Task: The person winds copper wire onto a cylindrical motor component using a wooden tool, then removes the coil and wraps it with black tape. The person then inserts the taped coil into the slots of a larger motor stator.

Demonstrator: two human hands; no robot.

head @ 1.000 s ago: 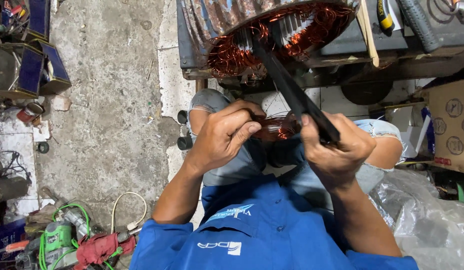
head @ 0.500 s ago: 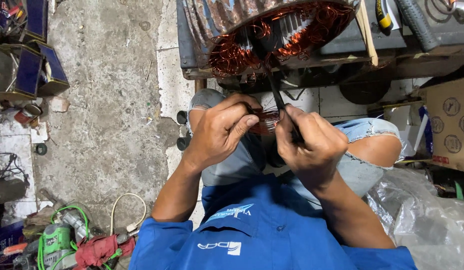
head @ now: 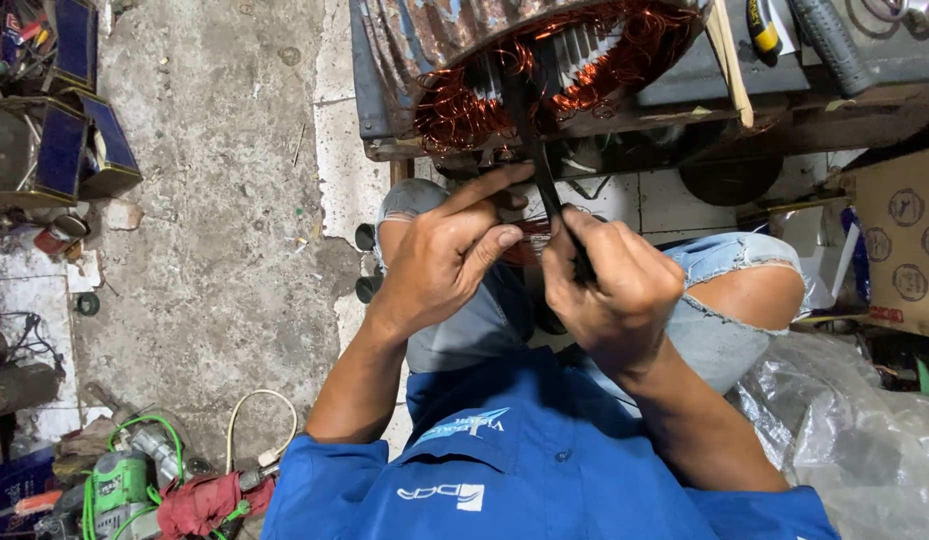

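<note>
Over my lap, my right hand (head: 612, 285) is closed around a black strip (head: 537, 165) that runs up into the copper coils (head: 464, 110) of the motor (head: 544, 60) on the desk (head: 834, 85). My left hand (head: 446, 258) pinches copper wire (head: 524, 240) beside it, forefinger stretched out.

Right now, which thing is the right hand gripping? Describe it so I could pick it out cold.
Start at the big rusty motor stator on the workbench at the top, its bore packed with copper windings. From that bore a thin black strip runs down to the person's lap, where the right hand pinches it. It is the only flat, dark, straight piece among the shiny reddish wires.
</note>
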